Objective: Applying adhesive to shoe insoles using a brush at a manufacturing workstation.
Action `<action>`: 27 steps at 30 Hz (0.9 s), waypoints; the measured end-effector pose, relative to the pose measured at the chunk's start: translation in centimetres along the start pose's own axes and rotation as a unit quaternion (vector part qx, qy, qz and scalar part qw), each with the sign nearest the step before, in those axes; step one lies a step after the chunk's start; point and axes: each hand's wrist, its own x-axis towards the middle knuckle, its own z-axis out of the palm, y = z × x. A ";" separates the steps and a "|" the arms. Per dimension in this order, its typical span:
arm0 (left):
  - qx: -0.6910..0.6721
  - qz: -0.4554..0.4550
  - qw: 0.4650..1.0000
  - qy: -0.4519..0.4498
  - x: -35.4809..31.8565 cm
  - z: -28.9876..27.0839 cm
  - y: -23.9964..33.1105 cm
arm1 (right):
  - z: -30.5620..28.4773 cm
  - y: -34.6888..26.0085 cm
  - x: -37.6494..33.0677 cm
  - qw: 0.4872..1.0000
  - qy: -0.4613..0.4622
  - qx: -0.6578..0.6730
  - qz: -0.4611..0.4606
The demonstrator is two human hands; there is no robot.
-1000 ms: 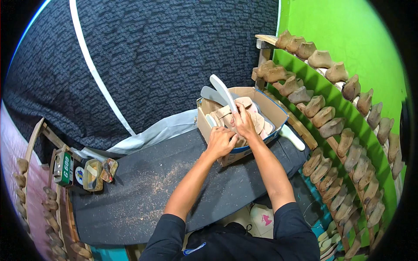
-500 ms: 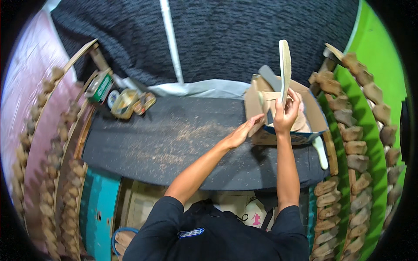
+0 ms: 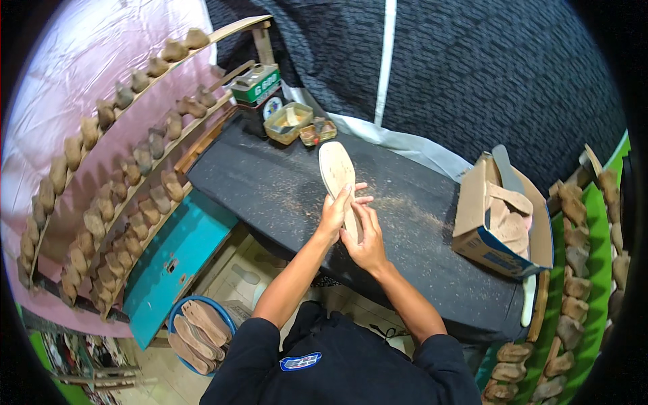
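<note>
Pale tan insole (image 3: pixel 337 177) held flat just above the dark tabletop (image 3: pixel 270 192), heel end pinched between both hands — left hand (image 3: pixel 335 214) with its grip clamped along the left edge, right hand (image 3: pixel 368 244) closed on the lower end from beneath. Open cardboard box (image 3: pixel 472 216) of more cut pieces to the right; shallow yellow tray (image 3: pixel 289 123) and green tin (image 3: pixel 255 84) at the far corner, blue tub (image 3: pixel 177 312) of insoles on the floor.
</note>
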 end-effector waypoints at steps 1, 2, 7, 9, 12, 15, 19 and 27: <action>0.000 0.006 1.000 0.006 0.0 -0.9 0.6 | 0.6 -0.1 0.2 1.000 -0.030 0.007 -0.002; 0.003 0.011 1.000 0.016 -0.1 -2.1 1.0 | 1.3 -0.4 0.4 0.998 -0.059 0.014 -0.001; 0.062 0.023 0.996 0.058 1.3 -7.2 3.1 | 4.0 1.1 3.0 0.985 -0.171 0.004 0.010; 0.052 0.018 0.997 0.053 2.3 -9.2 4.2 | 5.1 1.3 4.4 0.982 -0.189 0.007 0.009; 0.029 0.011 0.998 0.058 4.1 -11.4 5.8 | 7.3 1.7 6.5 0.977 -0.212 0.002 0.002; 0.002 -0.006 0.995 0.097 5.6 -14.1 7.2 | 10.0 1.9 8.4 0.969 -0.245 0.007 0.009; -0.039 -0.030 0.996 0.078 8.3 -19.3 9.3 | 13.6 2.9 11.1 0.972 -0.234 0.034 0.008; -0.082 -0.117 0.990 -0.003 11.5 -23.9 12.4 | 15.2 13.7 17.5 0.979 -0.023 -0.204 -0.014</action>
